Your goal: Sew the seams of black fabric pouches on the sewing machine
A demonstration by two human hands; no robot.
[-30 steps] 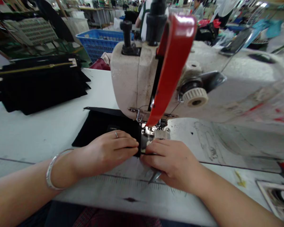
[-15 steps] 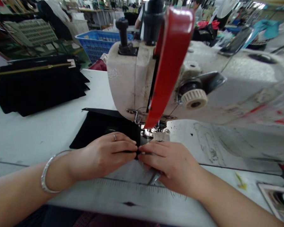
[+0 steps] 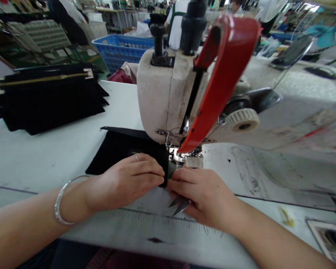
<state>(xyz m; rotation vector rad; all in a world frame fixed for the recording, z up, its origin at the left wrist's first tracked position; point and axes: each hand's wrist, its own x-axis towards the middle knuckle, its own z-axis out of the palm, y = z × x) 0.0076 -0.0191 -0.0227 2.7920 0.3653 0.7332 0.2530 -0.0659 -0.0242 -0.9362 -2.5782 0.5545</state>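
Black fabric piece [image 3: 109,149] lies on the white table [image 3: 123,99], left of centre, its right edge running up beside the metal foot [image 3: 177,155] near the middle of the frame. Working across: upper left there's a stack of black pieces [image 3: 50,99]. Next comes the left hand [image 3: 126,177], fingers together and resting on the piece just below its small label [image 3: 133,152]; can't tell if the thumb is pinching the edge. Right of centre, the right hand [image 3: 201,190] is curled around metal snips [image 3: 182,206], blades poking out towards the bottom, fingertips at the piece's lower right corner (no way to see whether they actually nip it). Above both is the sewing machine [image 3: 156,97] with its red lever [image 3: 221,78].

Tips, imo: keep the left hand light and spread the pressure so the cloth stays flat. Right fingertips should hold that edge parallel to the foot, and I'd keep those blades off the cloth.

Versus half a second ago: the left hand covers more of the label, the two hands' fingertips are slightly further apart, the blades look more splayed, and the red lever's top sits further right (partly camera shift, maybe).
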